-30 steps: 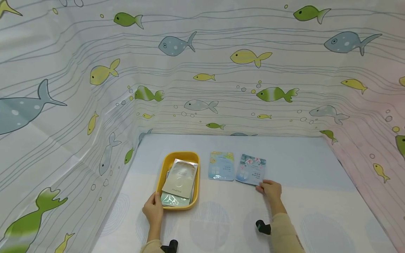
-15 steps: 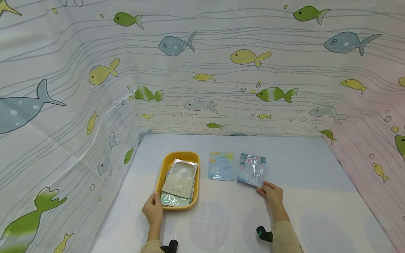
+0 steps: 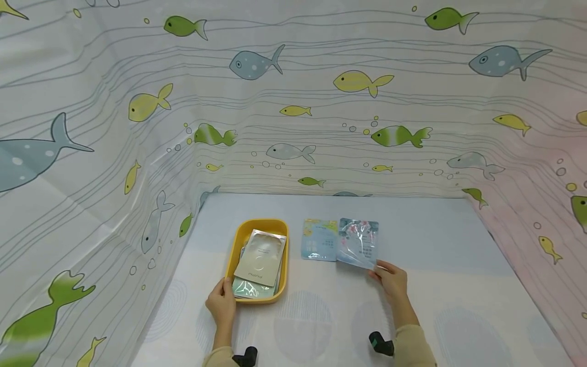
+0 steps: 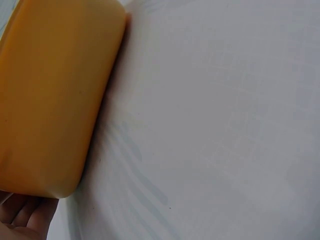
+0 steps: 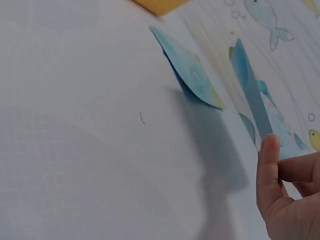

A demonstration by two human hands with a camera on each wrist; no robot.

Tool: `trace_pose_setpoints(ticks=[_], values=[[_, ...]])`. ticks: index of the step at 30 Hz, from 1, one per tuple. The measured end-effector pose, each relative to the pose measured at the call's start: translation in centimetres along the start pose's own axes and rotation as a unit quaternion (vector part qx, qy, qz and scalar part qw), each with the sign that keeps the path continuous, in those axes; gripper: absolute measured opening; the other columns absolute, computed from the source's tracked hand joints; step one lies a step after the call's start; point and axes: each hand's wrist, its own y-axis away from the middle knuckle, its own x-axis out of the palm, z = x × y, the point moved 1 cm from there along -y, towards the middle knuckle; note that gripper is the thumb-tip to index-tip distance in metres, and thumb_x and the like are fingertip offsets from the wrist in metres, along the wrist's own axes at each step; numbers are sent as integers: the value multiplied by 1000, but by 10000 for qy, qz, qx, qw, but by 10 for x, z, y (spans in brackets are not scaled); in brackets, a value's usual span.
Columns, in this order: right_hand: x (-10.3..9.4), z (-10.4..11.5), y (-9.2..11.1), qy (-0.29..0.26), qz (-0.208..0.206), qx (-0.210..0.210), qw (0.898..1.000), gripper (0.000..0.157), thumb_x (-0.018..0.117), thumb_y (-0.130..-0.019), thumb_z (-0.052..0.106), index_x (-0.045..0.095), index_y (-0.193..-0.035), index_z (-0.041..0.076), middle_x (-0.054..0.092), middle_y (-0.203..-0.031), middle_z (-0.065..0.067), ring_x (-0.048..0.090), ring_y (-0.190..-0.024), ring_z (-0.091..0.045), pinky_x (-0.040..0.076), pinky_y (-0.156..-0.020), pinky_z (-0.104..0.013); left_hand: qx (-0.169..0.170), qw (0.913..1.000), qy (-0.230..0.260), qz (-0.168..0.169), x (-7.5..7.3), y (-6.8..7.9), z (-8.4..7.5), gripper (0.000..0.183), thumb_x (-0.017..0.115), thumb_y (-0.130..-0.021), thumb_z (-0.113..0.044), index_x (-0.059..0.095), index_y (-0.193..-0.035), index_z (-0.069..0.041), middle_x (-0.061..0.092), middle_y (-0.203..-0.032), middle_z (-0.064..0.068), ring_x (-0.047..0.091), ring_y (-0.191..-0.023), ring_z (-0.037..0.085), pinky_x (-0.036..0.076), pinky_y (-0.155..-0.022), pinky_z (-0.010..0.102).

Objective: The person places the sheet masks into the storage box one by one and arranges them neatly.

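In the head view my right hand [image 3: 390, 283] pinches the lower right corner of a blue sheet mask packet [image 3: 358, 244] with pink flowers. This packet is raised off the table, as its shadow in the right wrist view shows. Its left edge overlaps a second blue packet with yellow flowers [image 3: 317, 239], which lies on the table. With my left hand [image 3: 222, 306] I grip the near left corner of a yellow plastic basket [image 3: 285, 275]. Inside the basket lie several packets, a pale beige one [image 3: 260, 257] on top and a shiny green one [image 3: 252, 289] partly under it.
The white table [image 3: 435, 239] is bounded by a fish-print curtain [image 3: 321, 122] at the back and both sides. A black wrist camera [image 3: 381, 344] sits by the right sleeve and another black one [image 3: 247, 357] by the left.
My right hand has lifted the pink-flowered packet off the table and moved it left, so it now overlaps its neighbour. The left hand and the basket have stayed put.
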Motion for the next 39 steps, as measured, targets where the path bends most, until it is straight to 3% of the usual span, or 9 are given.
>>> trace_pose_setpoints(ticks=[6, 12, 24, 30, 39], values=[[14, 2, 7, 197, 162, -7, 9997, 41, 51, -88, -12, 41, -127, -21, 59, -80, -6, 65, -63, -6, 52, -68, -19, 89, 9999, 58, -45, 0, 0, -1, 19, 55, -89, -4, 70, -92, 8, 70, -85, 21, 63, -78, 31, 37, -61, 10], [34, -2, 13, 377, 362, -148, 9985, 37, 52, -86, -12, 46, -122, -22, 61, -79, -8, 65, -61, -8, 52, -66, -19, 36, 10000, 25, -1, 0, 0, -2, 19, 55, -90, -4, 71, -90, 7, 70, -84, 20, 62, -76, 28, 40, -60, 15], [63, -7, 21, 344, 791, -245, 9960, 35, 54, -84, -13, 50, -117, -22, 61, -86, -15, 65, -61, -11, 53, -65, -21, -60, 10000, 28, 61, 1, 0, 0, 19, 55, -90, -6, 71, -88, 5, 70, -83, 17, 56, -70, 15, 39, -60, 13], [89, -14, 29, 254, 1191, -234, 9923, 33, 53, -84, -13, 52, -115, -22, 61, -87, -17, 65, -62, -12, 53, -66, -23, -31, 10000, 7, 44, 1, 0, 1, 19, 54, -90, -5, 71, -88, 5, 70, -84, 18, 59, -73, 22, 41, -60, 17], [134, -23, 48, 293, 1634, -193, 9859, 34, 54, -82, -13, 52, -115, -23, 62, -89, -19, 65, -60, -12, 54, -64, -26, -92, 9999, 105, 48, 2, 0, -1, 19, 55, -90, -5, 71, -92, 6, 70, -87, 19, 61, -77, 26, 37, -60, 9]])
